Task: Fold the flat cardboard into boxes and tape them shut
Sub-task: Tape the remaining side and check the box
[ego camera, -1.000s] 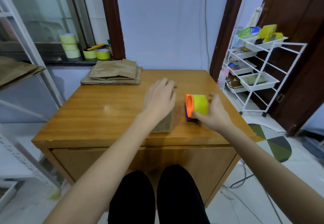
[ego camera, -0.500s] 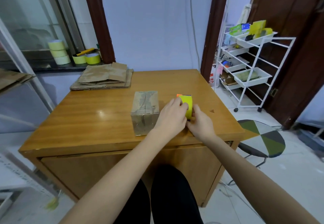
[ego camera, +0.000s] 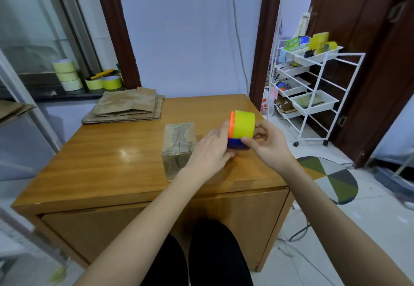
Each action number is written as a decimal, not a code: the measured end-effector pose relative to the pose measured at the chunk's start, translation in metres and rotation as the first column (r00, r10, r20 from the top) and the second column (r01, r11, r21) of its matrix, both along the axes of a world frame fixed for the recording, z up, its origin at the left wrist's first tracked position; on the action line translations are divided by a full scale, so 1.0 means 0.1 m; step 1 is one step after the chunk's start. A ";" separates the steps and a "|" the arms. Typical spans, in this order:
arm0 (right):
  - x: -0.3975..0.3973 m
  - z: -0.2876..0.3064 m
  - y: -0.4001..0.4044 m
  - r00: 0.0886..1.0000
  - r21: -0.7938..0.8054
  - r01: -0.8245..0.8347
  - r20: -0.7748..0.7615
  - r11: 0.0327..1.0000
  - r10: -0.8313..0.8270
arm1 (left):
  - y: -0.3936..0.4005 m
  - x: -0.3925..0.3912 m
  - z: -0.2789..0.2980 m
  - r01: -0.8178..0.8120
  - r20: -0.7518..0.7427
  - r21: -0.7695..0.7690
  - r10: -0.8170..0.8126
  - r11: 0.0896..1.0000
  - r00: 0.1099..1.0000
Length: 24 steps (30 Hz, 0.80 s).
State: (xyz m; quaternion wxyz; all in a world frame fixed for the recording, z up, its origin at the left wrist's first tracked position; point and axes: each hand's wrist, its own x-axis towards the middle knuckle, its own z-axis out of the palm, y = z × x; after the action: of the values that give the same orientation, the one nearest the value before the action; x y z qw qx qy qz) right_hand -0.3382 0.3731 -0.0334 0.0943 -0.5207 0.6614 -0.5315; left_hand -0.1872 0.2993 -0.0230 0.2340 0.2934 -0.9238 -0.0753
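Note:
A small folded cardboard box stands on the wooden table, with clear tape along its top seam. Just right of it, both hands hold a tape dispenser lifted above the table: a yellow-green roll with an orange side and a blue base. My right hand grips the roll from the right, thumb on its front. My left hand holds the dispenser's left side and base with its fingers curled under. A stack of flat cardboard lies at the table's far left corner.
Several tape rolls sit on the window ledge behind the table. A white wire cart with trays stands to the right by a dark door. A stool with a patterned seat is at the table's right. More flat cardboard lies on a left shelf.
My left hand left the box and joined the right on the tape dispenser. Both hands have lifted the dispenser off the table. The box now stands uncovered.

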 end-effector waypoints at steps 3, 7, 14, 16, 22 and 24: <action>0.05 0.21 0.09 0.993 -0.094 -0.079 0.083 0.992 0.087 | 0.01 -0.01 0.07 0.040 -0.189 0.062 -0.027 0.997 0.982; 0.15 0.33 0.13 0.988 -0.190 -0.063 0.127 0.980 0.088 | 0.02 0.00 0.12 0.188 -0.369 0.312 -0.063 0.931 0.927; 0.27 0.36 0.13 0.985 -0.121 -0.156 0.061 0.980 0.164 | 0.04 0.10 0.22 0.283 -0.430 0.397 -0.095 0.873 0.898; 0.29 0.38 0.13 0.975 -0.065 -0.220 -0.004 0.973 0.221 | 0.05 0.17 0.25 0.317 -0.413 0.374 -0.150 0.871 0.898; 0.31 0.44 0.12 0.949 -0.015 -0.314 -0.037 0.949 0.314 | 0.06 0.30 0.43 0.399 -0.471 0.502 -0.144 0.767 0.870; 0.34 0.48 0.14 0.934 -0.078 -0.354 0.017 0.932 0.356 | 0.04 0.33 0.51 0.467 -0.547 0.531 -0.135 0.708 0.826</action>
State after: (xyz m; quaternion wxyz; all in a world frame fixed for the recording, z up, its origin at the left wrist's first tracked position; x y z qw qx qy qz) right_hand -0.3042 0.3868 0.0151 0.1799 -0.6265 0.5347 -0.5378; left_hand -0.1538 0.3038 0.0277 0.3185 0.1680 -0.7910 -0.4946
